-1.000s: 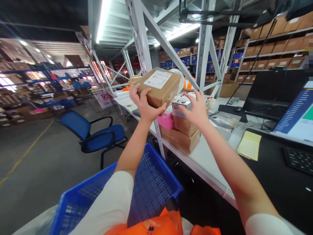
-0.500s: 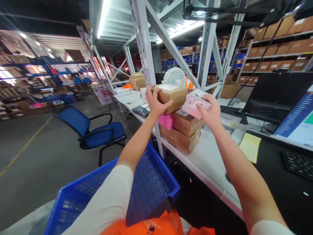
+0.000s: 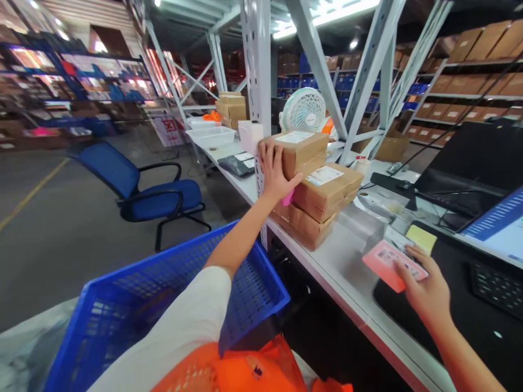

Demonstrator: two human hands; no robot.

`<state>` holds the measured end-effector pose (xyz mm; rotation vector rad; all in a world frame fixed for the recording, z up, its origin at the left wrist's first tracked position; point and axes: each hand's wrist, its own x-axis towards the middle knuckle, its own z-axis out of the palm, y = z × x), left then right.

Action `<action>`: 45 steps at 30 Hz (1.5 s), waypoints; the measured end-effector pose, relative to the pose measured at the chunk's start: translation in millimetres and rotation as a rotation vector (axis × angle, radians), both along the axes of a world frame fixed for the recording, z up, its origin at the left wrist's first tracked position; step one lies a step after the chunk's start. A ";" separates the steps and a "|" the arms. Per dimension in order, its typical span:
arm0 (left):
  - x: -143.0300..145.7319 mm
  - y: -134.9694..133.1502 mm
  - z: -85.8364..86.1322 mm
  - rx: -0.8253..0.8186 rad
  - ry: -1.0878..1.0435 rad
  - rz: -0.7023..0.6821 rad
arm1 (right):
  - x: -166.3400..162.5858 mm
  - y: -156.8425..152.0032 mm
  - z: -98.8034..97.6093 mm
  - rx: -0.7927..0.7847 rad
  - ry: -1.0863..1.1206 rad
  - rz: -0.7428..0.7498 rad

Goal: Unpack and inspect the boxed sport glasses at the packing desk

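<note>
My left hand (image 3: 274, 173) grips the near end of a small brown cardboard parcel (image 3: 302, 152) with a white label, resting on top of a stack of brown parcels (image 3: 322, 201) on the white workbench (image 3: 339, 261). A pink item (image 3: 287, 198) pokes out of the stack just under that hand. My right hand (image 3: 427, 291) holds a flat pink package (image 3: 386, 264) low over the bench's near edge, beside the black mat and a yellow notepad (image 3: 420, 237).
A blue plastic crate (image 3: 163, 294) sits just below my left arm, orange fabric (image 3: 245, 370) in front of it. A blue chair (image 3: 151, 190) stands on the aisle floor. A monitor (image 3: 498, 223), keyboard (image 3: 496, 286), small fan (image 3: 304, 109), white trays (image 3: 210, 136) and steel rack posts (image 3: 257, 65) line the bench.
My left hand has set the brown parcel down on the stack. My right hand picked the pink package off the stack and carried it right and down to the bench's near edge.
</note>
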<state>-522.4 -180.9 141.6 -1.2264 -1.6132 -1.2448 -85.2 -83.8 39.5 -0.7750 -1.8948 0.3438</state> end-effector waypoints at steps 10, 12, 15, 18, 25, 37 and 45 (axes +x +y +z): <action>-2.4 10.0 6.1 0.009 0.017 -0.024 | -8.9 12.8 -7.6 0.183 -0.539 0.135; 0.4 10.8 6.1 0.022 0.008 -0.015 | -50.4 1.6 24.4 0.240 -0.481 0.148; 1.9 11.4 6.9 0.055 0.020 -0.019 | -132.1 -16.1 72.2 0.344 -0.330 0.160; 0.1 10.4 9.6 0.081 0.062 -0.017 | -197.5 -19.9 98.7 0.369 -0.337 0.165; -7.7 1.9 27.6 -0.049 0.111 -0.049 | -179.3 26.2 92.9 0.426 -0.226 0.415; -10.9 12.4 11.8 -0.088 0.090 -0.075 | -166.4 1.8 91.4 0.444 -0.097 0.314; -16.0 16.9 18.3 -0.149 0.163 -0.119 | -176.3 -32.2 83.8 0.462 -0.088 0.282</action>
